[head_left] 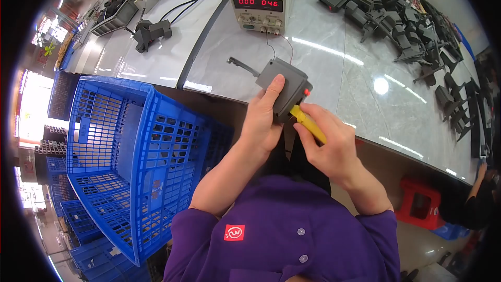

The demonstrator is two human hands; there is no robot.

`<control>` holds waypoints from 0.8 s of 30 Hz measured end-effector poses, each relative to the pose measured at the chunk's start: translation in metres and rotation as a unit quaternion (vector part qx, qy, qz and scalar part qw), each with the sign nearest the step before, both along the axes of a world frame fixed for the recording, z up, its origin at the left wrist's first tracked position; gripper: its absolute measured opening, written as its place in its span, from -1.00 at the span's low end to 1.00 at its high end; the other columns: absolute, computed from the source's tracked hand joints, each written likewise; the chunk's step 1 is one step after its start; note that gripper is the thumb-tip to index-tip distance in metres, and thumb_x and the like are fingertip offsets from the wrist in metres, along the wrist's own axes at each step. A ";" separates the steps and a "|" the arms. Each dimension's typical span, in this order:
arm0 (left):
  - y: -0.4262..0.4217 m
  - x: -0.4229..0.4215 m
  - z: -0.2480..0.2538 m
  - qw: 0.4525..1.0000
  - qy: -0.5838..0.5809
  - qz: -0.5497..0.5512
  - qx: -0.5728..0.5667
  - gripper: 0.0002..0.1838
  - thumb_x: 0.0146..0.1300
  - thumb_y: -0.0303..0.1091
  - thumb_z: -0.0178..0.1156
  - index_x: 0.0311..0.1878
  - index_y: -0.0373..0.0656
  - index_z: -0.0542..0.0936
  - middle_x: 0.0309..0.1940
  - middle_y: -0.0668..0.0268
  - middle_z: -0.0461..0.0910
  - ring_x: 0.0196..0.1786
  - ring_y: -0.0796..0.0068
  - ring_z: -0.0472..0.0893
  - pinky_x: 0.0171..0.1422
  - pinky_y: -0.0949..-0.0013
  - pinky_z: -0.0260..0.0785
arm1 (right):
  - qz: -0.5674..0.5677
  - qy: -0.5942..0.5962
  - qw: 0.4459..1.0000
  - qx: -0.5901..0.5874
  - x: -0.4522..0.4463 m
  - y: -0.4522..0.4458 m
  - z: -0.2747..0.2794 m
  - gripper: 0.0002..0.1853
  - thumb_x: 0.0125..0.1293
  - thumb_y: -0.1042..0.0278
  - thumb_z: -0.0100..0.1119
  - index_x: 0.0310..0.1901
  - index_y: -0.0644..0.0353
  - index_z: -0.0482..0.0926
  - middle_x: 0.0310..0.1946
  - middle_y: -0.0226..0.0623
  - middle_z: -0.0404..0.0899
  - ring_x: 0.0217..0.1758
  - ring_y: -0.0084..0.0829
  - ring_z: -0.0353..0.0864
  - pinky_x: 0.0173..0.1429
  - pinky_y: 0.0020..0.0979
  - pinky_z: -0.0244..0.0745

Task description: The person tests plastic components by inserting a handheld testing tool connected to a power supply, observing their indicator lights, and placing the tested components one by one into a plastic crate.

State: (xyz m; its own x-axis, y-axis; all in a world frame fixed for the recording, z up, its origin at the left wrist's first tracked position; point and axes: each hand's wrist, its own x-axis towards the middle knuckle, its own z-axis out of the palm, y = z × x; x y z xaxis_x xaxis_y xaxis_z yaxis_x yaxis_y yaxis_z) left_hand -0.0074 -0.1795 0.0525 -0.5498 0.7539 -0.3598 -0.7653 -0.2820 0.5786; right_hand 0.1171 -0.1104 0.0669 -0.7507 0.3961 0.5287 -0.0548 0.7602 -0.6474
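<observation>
Tabletop (318, 60) beyond, dark box (294, 84) firm in left hand (262, 119), beside right hand (334, 143) tight round yellow tool (311, 127).

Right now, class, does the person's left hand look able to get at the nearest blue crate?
Probably not as it is: the left hand is gripping the grey box. The path itself looks free, though: the blue crate stands on the person's left, with nothing visibly between them.
</observation>
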 end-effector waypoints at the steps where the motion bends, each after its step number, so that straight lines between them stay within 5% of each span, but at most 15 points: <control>1: 0.000 0.001 -0.001 1.000 0.001 0.000 -0.002 -0.67 0.26 -0.18 0.14 -0.07 -0.25 0.48 -0.23 0.24 0.58 -0.19 0.43 0.59 -0.06 0.37 0.46 | -0.024 0.010 0.999 0.025 -0.003 -0.005 -0.005 -0.65 0.01 0.56 0.25 -0.11 0.34 0.48 -0.29 -0.13 0.57 -0.37 -0.19 0.61 -0.32 -0.37 0.53; 6: 0.005 0.001 -0.008 0.996 -0.005 0.056 0.064 -0.67 0.27 -0.17 0.13 -0.08 -0.24 0.42 -0.26 0.27 0.54 -0.24 0.47 0.55 -0.11 0.40 0.42 | -0.082 0.085 0.986 0.114 -0.014 -0.014 -0.016 -0.56 0.03 0.58 0.23 0.00 0.36 0.41 -0.26 -0.03 0.52 -0.36 -0.12 0.58 -0.36 -0.37 0.51; 10: 0.004 0.005 -0.005 0.996 -0.027 0.060 0.063 -0.65 0.28 -0.14 0.11 -0.03 -0.20 0.41 -0.23 0.28 0.53 -0.19 0.50 0.53 -0.07 0.40 0.40 | -0.030 -0.024 0.991 -0.127 -0.005 -0.004 0.001 -0.35 0.03 0.55 0.23 0.21 0.37 0.25 -0.24 -0.10 0.39 -0.25 -0.27 0.49 -0.22 -0.37 0.43; 16: 0.008 0.010 -0.002 0.995 -0.012 0.067 0.067 -0.64 0.27 -0.18 0.14 0.00 -0.19 0.36 -0.18 0.28 0.52 -0.18 0.48 0.54 -0.06 0.38 0.43 | 0.045 -0.059 0.977 -0.199 -0.003 0.009 -0.004 -0.33 0.01 0.58 0.21 0.23 0.35 0.25 -0.25 -0.14 0.40 -0.29 -0.30 0.48 -0.24 -0.39 0.42; 20: 0.006 0.009 0.000 0.996 -0.020 0.049 0.069 -0.65 0.24 -0.20 0.17 -0.03 -0.19 0.37 -0.19 0.29 0.54 -0.16 0.49 0.56 -0.07 0.40 0.45 | -0.039 0.014 0.991 -0.125 -0.006 -0.009 -0.003 -0.39 0.03 0.62 0.16 0.20 0.40 0.29 -0.24 -0.13 0.41 -0.29 -0.32 0.51 -0.26 -0.43 0.44; 24: 0.006 0.008 0.000 0.997 0.010 0.045 0.068 -0.67 0.25 -0.19 0.17 -0.06 -0.19 0.39 -0.22 0.31 0.55 -0.19 0.51 0.56 -0.08 0.44 0.45 | -0.008 -0.021 0.994 -0.106 -0.004 -0.004 -0.005 -0.41 0.03 0.63 0.16 0.18 0.41 0.31 -0.20 -0.10 0.41 -0.30 -0.32 0.55 -0.24 -0.44 0.47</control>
